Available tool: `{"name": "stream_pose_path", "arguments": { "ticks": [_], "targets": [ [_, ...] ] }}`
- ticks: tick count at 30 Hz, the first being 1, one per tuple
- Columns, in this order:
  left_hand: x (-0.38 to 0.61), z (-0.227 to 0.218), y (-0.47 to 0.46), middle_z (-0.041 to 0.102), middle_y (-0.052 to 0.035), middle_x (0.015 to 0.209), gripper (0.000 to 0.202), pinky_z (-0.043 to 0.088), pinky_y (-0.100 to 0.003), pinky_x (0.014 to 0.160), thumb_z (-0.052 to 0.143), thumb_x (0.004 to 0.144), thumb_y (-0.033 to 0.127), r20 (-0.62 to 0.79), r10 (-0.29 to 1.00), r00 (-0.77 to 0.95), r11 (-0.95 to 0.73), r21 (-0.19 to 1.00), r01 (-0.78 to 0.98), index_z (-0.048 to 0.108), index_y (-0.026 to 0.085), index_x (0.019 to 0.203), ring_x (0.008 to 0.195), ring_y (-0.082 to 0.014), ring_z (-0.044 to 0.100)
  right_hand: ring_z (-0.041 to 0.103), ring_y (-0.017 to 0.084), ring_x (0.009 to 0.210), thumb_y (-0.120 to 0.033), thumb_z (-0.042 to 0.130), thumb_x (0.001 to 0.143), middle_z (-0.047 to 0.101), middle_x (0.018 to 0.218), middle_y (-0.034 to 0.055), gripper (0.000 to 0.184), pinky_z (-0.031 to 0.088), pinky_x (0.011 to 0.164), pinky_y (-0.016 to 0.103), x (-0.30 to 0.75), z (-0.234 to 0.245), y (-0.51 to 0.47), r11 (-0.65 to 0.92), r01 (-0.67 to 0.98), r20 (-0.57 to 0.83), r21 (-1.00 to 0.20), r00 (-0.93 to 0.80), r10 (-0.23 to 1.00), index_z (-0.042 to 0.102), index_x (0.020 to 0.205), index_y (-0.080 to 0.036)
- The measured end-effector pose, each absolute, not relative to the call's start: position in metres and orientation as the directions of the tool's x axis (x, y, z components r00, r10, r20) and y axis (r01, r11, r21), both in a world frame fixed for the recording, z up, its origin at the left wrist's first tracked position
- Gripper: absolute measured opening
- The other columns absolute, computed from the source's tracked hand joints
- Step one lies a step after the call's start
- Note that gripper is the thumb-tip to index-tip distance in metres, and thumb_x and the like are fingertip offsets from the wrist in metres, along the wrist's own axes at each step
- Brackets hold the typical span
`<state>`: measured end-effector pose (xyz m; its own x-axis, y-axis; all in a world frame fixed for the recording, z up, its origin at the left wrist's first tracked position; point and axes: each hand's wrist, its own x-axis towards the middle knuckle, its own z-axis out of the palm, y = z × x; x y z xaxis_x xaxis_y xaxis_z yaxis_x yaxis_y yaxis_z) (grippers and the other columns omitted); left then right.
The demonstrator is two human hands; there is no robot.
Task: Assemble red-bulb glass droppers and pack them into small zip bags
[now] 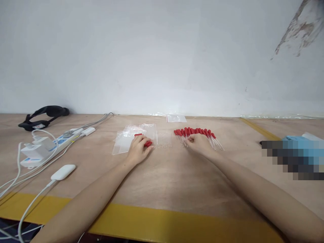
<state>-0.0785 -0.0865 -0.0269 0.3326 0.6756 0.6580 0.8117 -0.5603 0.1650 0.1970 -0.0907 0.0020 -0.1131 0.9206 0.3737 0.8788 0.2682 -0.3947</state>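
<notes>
My left hand (138, 149) rests on the table with its fingers curled over red pieces (148, 143), at the edge of several clear plastic zip bags (122, 142). How firmly it holds the pieces is hidden. Just right of it lies a row of thin, pale rods (164, 140) side by side. My right hand (198, 143) is closed in a pinch at the near side of a fanned row of red-handled tools (194, 131) with thin, shiny shafts. Its fingertips are among the left shafts; what they pinch is too small to make out.
A power strip (59, 141) with chargers, white cables and a white oval device (63, 172) occupies the left. Behind them lies a black headband-like object (44, 116). Another clear bag (176, 118) lies by the wall. At right are a blue item (295, 139) and a pixelated area.
</notes>
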Motion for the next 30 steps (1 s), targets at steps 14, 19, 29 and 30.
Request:
{"name": "stream_pose_path", "arguments": {
  "ticks": [14,19,29,30],
  "targets": [
    [-0.087,-0.039,-0.077,0.054,-0.0047,0.088,0.017,0.046,-0.031,0.074,0.052,0.078,0.028,0.585,0.777,0.230,-0.471,0.299,0.830,0.060,0.018,0.089,0.079,-0.0170,0.053,0.057,0.024,0.073,-0.043,0.039,0.079,0.063,0.074,0.0101,0.038,0.028,0.075,0.039,0.181,-0.016,-0.043,-0.044,0.982,0.278,-0.183,0.095,0.956,0.063,0.070,-0.015],
    [-0.087,-0.041,-0.074,0.054,-0.0044,0.086,0.013,0.047,-0.030,0.069,0.052,0.078,0.025,0.590,0.783,0.195,-0.451,0.323,0.832,0.059,0.017,0.085,0.071,-0.0149,0.054,0.056,0.023,0.080,-0.039,0.037,0.081,0.064,0.079,0.0082,0.034,0.025,0.080,0.039,0.155,-0.014,-0.044,0.063,0.976,0.266,-0.208,-0.006,0.964,0.062,0.074,-0.017],
    [-0.084,-0.038,-0.074,0.055,-0.0025,0.081,0.003,0.047,-0.028,0.062,0.055,0.073,0.019,0.561,0.815,0.142,-0.406,0.381,0.831,0.053,0.017,0.075,0.062,-0.0125,0.053,0.058,0.023,0.081,-0.024,0.052,0.070,0.064,0.086,0.0126,0.018,0.028,0.080,0.039,0.116,-0.011,-0.029,-0.055,0.962,0.082,-0.266,0.079,0.993,0.064,0.081,-0.014],
    [-0.084,-0.037,-0.075,0.055,-0.0020,0.080,0.003,0.046,-0.028,0.063,0.055,0.072,0.019,0.564,0.814,0.142,-0.401,0.367,0.839,0.053,0.018,0.075,0.063,-0.0130,0.053,0.058,0.023,0.081,-0.023,0.053,0.069,0.064,0.086,0.0123,0.018,0.028,0.080,0.039,0.115,-0.011,-0.028,-0.062,0.961,0.067,-0.271,0.083,0.994,0.064,0.081,-0.015]
  ]
}}
